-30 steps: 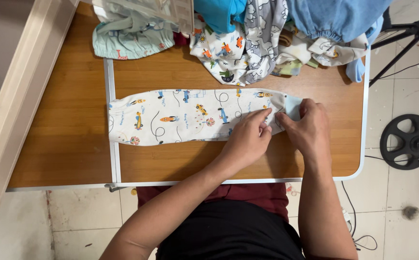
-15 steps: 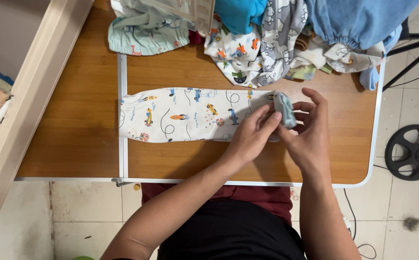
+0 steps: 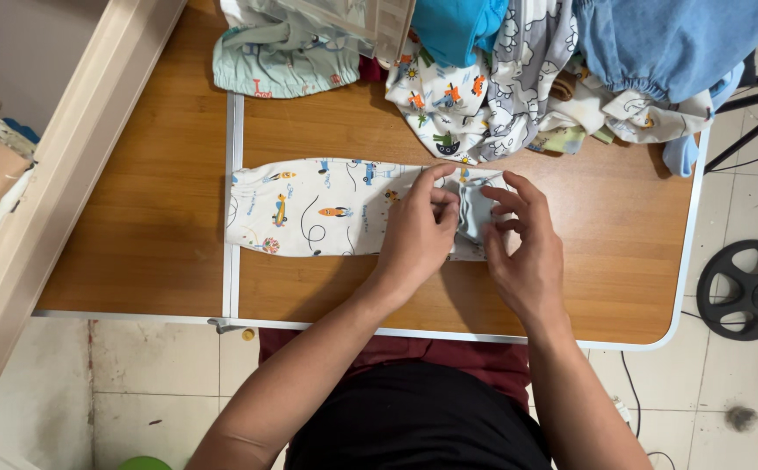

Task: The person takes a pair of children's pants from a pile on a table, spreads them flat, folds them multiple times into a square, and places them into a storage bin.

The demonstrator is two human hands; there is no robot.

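A long white printed garment (image 3: 309,209) lies flat across the middle of the wooden table (image 3: 135,235), its right end rolled up into a small pale-blue bundle. The left hand (image 3: 418,235) rests on the cloth with fingers curled, pinching the left side of that roll, while the right hand (image 3: 522,252) has its fingers spread and its fingertips (image 3: 494,193) touching the roll's right side. A heap of clothes (image 3: 518,70) sits along the far edge of the table, well apart from the hands.
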